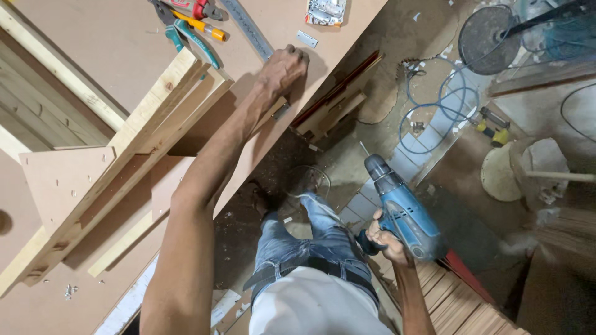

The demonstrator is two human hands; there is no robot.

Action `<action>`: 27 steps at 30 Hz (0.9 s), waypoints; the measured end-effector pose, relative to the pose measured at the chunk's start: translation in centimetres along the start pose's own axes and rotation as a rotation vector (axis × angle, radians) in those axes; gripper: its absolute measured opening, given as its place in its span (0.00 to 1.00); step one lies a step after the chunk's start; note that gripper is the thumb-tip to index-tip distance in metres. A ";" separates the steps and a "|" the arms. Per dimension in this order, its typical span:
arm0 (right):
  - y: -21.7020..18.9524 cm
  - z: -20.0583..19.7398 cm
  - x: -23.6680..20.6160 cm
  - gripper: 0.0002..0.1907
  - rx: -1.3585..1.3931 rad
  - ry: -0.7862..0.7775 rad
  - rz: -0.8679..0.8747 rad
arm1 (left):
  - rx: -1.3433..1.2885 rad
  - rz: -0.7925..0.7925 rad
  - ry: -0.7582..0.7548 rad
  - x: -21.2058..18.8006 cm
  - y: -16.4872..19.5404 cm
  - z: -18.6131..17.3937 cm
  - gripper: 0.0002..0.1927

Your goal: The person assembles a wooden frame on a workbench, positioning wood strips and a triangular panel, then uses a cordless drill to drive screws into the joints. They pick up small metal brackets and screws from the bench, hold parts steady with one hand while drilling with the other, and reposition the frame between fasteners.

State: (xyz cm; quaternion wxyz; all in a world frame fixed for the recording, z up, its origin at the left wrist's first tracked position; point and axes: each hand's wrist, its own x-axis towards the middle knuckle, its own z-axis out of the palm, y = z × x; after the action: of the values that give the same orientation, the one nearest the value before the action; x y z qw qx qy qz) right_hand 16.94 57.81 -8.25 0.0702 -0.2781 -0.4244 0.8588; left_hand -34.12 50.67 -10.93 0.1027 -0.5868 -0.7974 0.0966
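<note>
Quick count from my feed: one cordless drill (402, 214), blue with a black chuck; one small metal plate (307, 39) on the workbench (124, 37); one metal ruler (248, 28); roughly three hand tools (192, 25) with teal, yellow and red grips in a cluster at the top (they overlap, so the count is loose); one small box of hardware (326, 11) at the bench's top edge.

Right hand (386, 239): fingers clenched round the drill's grip, drill held low beside the hip, off the bench, chuck pointing up and away over the floor.

Left hand (284, 67): arm stretched across the bench, fingers curled down, knuckles up, fingertips pressing on the board near its edge, just short of the metal plate. I can't tell whether anything is pinched under them.

Around: a pine timber frame (124, 142) lies diagonally under the left forearm, with a triangular board offcut (62, 180) at left. Floor below is cluttered: a coiled blue cable (434, 118), a second yellow-and-black tool (493, 127), a fan (487, 31), stacked wood strips (459, 304) by the right leg.
</note>
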 end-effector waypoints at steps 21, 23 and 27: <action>-3.2 5.8 -0.1 0.27 -0.424 -0.242 0.006 | -0.367 -0.915 0.185 -41.3 10.9 -13.2 0.24; -1.3 6.6 0.5 0.28 -0.382 -0.376 0.009 | -0.230 -1.096 0.029 -51.1 11.2 -13.9 0.23; 4.4 10.3 -0.6 0.28 -0.266 -0.510 0.106 | -0.026 -1.317 -0.185 -65.2 9.7 -12.9 0.20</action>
State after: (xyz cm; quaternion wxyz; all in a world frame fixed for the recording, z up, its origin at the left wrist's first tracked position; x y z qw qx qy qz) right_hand 12.43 47.69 -6.42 -0.1208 -0.0817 -0.5221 0.8403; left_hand -2.72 -8.37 -4.51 0.0643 0.0328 -0.9959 0.0542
